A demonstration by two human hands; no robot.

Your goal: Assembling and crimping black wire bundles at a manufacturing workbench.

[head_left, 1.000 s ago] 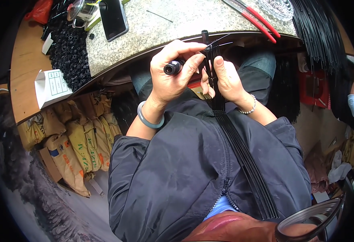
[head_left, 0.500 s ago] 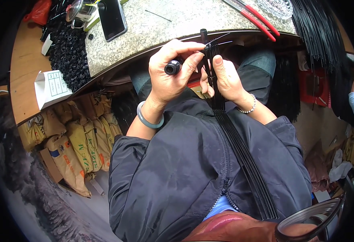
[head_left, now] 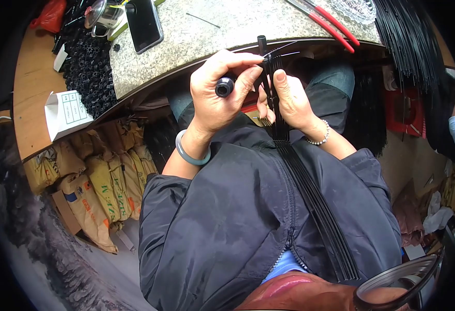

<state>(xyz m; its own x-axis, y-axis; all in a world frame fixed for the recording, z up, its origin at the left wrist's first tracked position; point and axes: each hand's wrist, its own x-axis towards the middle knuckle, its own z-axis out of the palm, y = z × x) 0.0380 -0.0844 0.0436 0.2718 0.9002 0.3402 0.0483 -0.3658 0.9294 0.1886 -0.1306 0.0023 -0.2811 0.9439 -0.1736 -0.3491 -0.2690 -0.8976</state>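
Above the lap, before the speckled grey stone bench [head_left: 212, 39], the left hand [head_left: 218, 90] pinches a short black plastic tube [head_left: 224, 86]; the right hand [head_left: 289, 98] grips a bundle of thin black strips [head_left: 310, 192]. Tan paper sacks [head_left: 100, 186] crowd the floor.

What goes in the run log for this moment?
left hand: holds black cap | right hand: grips black rods | phone on counter

The rods [head_left: 310, 192] across the lap are black, as is the short tube [head_left: 224, 87] in the left hand [head_left: 218, 88]. The jacket [head_left: 227, 228] is black too. On the left wrist sits a grey-green bangle [head_left: 190, 154]; the right hand [head_left: 289, 96] wears a pearly white bead bracelet [head_left: 320, 139]. The counter [head_left: 227, 36] is speckled grey stone, with red-handled cutters [head_left: 331, 23] and a black phone [head_left: 144, 23]. Below, the sacks [head_left: 100, 186] are yellow-brown.
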